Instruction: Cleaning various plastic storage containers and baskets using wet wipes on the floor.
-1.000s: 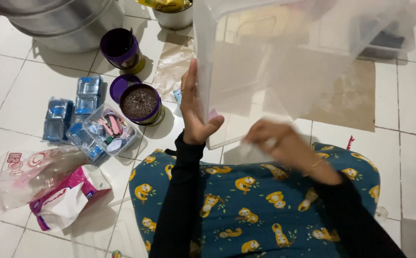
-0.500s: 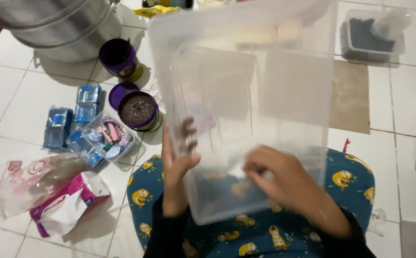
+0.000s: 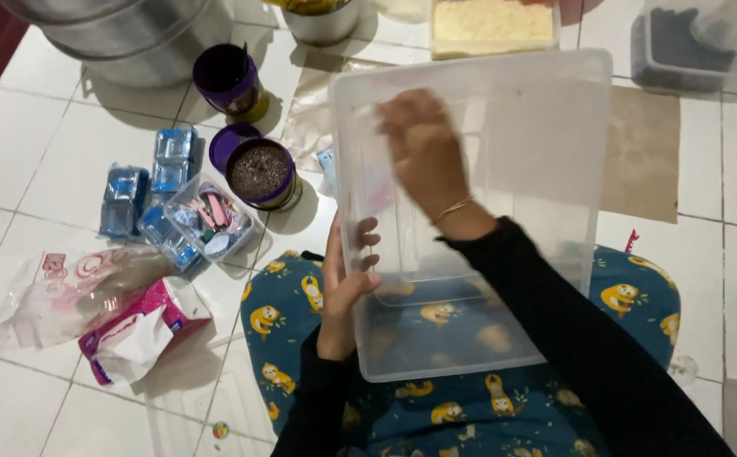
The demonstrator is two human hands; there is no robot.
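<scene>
My left hand clamps the clear tub's side wall; my right hand reaches inside, fingers loosely curled, empty. One-sided hold: the tub could tip off my lap.

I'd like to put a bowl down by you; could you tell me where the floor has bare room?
Bare tiles lie at the lower left, below the pink tissue pack, and at the right, between the brown paper sheet and the patterned lap. It is crowded around the purple cup, blue packets and small tub.
</scene>
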